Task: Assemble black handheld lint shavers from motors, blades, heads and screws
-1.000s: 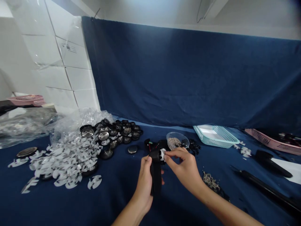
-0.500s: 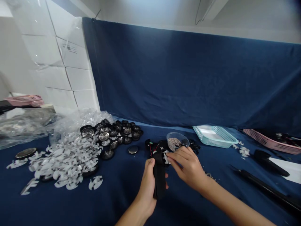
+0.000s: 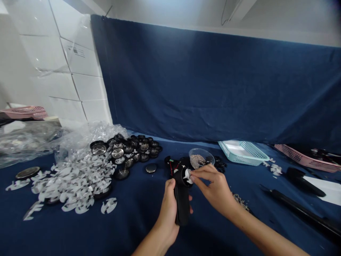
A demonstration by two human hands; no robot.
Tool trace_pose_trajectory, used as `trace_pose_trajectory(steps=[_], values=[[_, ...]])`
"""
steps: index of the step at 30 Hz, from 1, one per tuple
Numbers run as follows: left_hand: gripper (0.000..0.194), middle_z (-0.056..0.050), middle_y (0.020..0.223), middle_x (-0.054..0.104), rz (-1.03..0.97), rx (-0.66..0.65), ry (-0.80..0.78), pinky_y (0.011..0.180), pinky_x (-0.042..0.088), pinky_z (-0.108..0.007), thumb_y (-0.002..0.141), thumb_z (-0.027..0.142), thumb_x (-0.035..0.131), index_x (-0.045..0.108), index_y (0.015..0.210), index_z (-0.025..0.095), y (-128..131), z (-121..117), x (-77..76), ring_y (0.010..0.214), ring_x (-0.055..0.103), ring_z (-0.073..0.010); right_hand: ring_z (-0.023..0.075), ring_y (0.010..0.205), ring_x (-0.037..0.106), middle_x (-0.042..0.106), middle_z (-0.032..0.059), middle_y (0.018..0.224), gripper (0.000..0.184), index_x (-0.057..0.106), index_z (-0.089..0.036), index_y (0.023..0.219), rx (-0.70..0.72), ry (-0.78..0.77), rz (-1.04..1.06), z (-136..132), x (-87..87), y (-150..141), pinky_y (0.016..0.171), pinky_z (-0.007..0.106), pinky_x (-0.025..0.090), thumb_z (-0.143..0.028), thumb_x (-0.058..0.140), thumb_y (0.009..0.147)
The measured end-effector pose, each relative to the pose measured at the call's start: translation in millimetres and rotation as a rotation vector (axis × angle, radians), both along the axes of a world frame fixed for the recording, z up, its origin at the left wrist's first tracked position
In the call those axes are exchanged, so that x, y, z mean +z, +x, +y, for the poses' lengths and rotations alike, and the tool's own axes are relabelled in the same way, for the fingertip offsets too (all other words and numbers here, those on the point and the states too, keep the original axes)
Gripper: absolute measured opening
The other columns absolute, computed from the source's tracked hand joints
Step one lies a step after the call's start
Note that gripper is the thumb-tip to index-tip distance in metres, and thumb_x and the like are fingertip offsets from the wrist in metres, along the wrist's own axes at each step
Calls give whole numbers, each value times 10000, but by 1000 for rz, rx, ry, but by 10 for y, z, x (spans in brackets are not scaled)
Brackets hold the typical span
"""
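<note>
My left hand (image 3: 167,212) is wrapped round the handle of a black plastic housing (image 3: 182,202), which has a round open end at its top. Between the thumb and fingers of my right hand (image 3: 216,185) is a small white plastic piece (image 3: 188,175), set at the mouth of that opening. Whether the piece is seated inside cannot be made out. Just behind the housing lie dark parts with red wires (image 3: 174,165). A clear bowl (image 3: 210,160) of small screws stands beyond my right fingers.
On the left spreads a heap of white plastic pieces (image 3: 77,181), with black round caps (image 3: 133,149) behind it. One cap (image 3: 151,168) lies apart. To the right are a light-blue basket (image 3: 247,156), a pink basket (image 3: 301,158), loose screws (image 3: 240,201) and a black electric screwdriver (image 3: 295,206).
The housing has turned so that its round opening faces more toward me, and the white piece now shows in the opening. Both hands keep their hold.
</note>
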State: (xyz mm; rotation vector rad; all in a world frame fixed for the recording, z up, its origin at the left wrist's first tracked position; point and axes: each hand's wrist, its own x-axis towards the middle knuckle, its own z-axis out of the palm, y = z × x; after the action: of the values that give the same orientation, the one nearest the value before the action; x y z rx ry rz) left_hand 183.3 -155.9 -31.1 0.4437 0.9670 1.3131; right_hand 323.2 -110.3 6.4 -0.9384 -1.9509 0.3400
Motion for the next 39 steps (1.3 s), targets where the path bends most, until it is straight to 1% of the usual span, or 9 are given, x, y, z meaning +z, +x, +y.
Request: trace_pose_trajectory(steps=[6,11,16,20,23,30,35,37,39], values=[[530,-14,635,646,6,2,33,469,453,-247,801,679,473,509,1070,224,-22,-10,-11,483,574,-151,197,822,603,697,27,833,89,718,-223,878,-88,43,-1,-7,-50,-58,759,364,494,-233,632,862],[587,-27,633,641,-6,-7,-3,475,474,-270,807,672,463,522,1131,187,0,4,-10,470,562,-149,215,842,572,685,22,845,212,659,-227,1070,-123,148,-83,-5,-64,-48,766,382,432,-202,613,865],[563,-23,643,643,38,-18,17,465,483,-268,805,669,472,516,1120,205,20,1,-42,491,587,-159,221,847,535,657,41,840,125,688,-215,862,-119,246,-182,-11,-55,-39,754,376,381,-192,567,886],[460,18,629,617,106,25,71,463,480,-239,812,644,494,510,1047,249,27,8,-55,517,595,-151,230,815,510,612,52,771,129,627,-188,768,-210,242,-169,-38,-92,-106,726,377,370,-154,550,866],[437,26,622,601,130,55,83,453,470,-224,811,633,504,510,1016,247,25,29,-50,530,592,-148,232,832,514,618,66,815,125,595,-184,762,-252,219,-117,-52,-140,-169,744,382,398,-135,530,857],[504,-4,647,610,67,41,36,453,477,-258,810,616,519,540,1082,193,20,59,-26,494,589,-152,208,858,578,683,48,922,179,674,-212,886,-149,161,-38,-81,-156,-109,775,359,466,-155,505,894],[537,-27,605,624,11,-24,4,451,479,-268,813,624,501,576,1068,158,30,45,-26,465,578,-159,221,889,578,686,65,943,278,656,-206,1123,-88,147,-67,-53,-140,22,792,375,482,-159,515,889],[532,-36,598,631,-3,-38,-7,442,475,-265,819,615,496,585,1058,148,33,46,-24,454,577,-160,226,880,578,690,63,918,261,665,-208,1109,-74,148,-82,-39,-125,33,816,393,471,-180,540,882],[520,-34,593,632,-13,-37,-10,433,473,-261,824,600,500,584,1066,148,34,48,-19,446,574,-158,222,854,577,692,57,879,195,704,-215,991,-64,143,-90,-33,-101,17,822,394,460,-192,544,881]])
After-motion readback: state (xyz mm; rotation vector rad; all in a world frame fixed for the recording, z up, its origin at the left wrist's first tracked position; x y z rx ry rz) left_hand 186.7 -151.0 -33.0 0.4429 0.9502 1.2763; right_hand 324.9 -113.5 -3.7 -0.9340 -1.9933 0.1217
